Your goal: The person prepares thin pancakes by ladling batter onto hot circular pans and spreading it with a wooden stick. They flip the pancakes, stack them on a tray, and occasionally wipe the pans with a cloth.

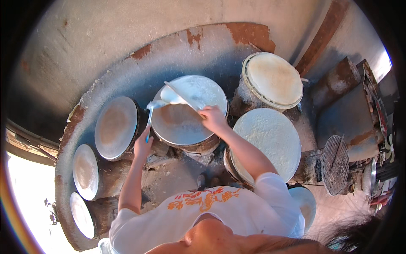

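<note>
The person's right hand (212,118) grips a long flat stick (179,93) across white batter (198,87) on the middle griddle (182,125), while the left hand (143,146) holds a blue-handled tool (150,116) whose pale-coated head is at that griddle's left edge. Three griddles (116,128) curve away to the left. On the right, a pale layer (267,142) covers the nearer griddle, a tan-centred one (274,78) tops the farther, and a round rack (335,165) stands beyond.

Sits on a drum-like stove (203,148) over the grey floor (171,172), as the middle griddle (182,122), and carries wet white batter (196,86) across the far part. At near right, as another griddle (232,167), bears a pale, bumpy layer (266,144) reaching nearly edge to edge.
</note>
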Demonstrator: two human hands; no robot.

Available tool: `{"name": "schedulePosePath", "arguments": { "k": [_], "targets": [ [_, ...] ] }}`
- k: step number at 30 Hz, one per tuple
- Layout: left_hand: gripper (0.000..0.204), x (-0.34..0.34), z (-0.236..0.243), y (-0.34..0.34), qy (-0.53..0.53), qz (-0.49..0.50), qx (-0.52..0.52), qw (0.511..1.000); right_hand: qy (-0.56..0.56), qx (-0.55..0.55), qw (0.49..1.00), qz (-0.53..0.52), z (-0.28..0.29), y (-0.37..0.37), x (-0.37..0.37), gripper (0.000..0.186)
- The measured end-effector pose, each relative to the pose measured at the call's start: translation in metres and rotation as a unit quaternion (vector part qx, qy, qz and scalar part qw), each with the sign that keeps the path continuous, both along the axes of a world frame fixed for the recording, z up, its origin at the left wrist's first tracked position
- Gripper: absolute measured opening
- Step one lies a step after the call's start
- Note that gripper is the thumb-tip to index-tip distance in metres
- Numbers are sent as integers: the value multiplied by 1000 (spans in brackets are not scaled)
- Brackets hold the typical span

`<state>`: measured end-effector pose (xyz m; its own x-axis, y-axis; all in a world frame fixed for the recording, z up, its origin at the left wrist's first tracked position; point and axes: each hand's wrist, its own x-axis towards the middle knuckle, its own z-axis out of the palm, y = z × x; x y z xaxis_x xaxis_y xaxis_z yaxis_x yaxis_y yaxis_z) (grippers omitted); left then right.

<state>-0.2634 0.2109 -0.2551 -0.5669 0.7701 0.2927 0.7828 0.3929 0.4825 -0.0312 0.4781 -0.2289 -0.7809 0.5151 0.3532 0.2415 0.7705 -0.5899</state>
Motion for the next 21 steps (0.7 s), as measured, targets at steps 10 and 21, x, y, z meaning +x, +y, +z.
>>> {"name": "schedulePosePath", "arguments": {
  "k": [10, 21],
  "targets": [
    [51, 84, 94, 25, -748, -29, 241, 618, -62, 18, 998, 2, -31, 45, -21, 29],
    [47, 91, 114, 42, -805, -42, 281, 520, -25, -5, 997, 75, -18, 126, 1, 35]
  ]
}}
